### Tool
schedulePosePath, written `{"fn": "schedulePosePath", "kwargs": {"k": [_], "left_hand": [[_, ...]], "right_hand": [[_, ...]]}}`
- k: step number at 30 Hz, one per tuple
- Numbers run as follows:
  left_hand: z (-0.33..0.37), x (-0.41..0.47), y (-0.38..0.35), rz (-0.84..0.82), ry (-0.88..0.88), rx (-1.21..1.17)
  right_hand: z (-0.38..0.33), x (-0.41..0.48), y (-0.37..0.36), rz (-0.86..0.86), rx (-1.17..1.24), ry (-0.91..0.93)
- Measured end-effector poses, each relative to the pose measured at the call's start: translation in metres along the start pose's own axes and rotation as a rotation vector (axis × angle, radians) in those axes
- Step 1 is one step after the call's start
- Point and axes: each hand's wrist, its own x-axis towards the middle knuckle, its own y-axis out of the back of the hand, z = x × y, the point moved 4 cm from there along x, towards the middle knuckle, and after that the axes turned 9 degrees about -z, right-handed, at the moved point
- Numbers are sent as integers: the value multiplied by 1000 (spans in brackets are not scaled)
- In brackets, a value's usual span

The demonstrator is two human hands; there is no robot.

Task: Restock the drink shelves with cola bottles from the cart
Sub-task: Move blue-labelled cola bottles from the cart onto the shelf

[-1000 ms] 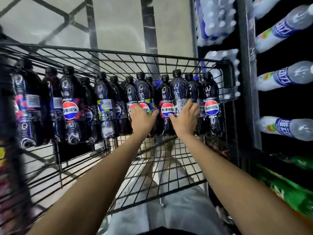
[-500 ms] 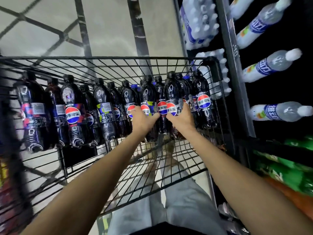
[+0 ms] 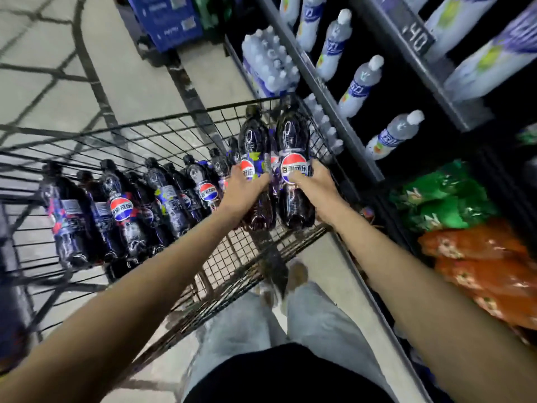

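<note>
Over the cart, my left hand grips one cola bottle. My right hand grips another cola bottle beside it.

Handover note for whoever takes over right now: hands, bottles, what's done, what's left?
Left hand: grips a cola bottle at its label.
Right hand: grips a second cola bottle at its label.
Both bottles are side by side at the right end of the cart, next to the shelves.
Done: two bottles in hand.
Left: shelve them. A row of cola bottles stands in the cart.
</note>
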Motion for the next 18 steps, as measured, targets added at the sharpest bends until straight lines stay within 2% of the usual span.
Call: {"fn": "schedulePosePath", "kwargs": {"k": [9,18], "left_hand": [[46,-65,-92,-246,-199,211],[17,-171,-246,-528,-222,351]], "right_hand": [[9,-111,83,136,185,128],[119,-279,166,389,366,178]]}}
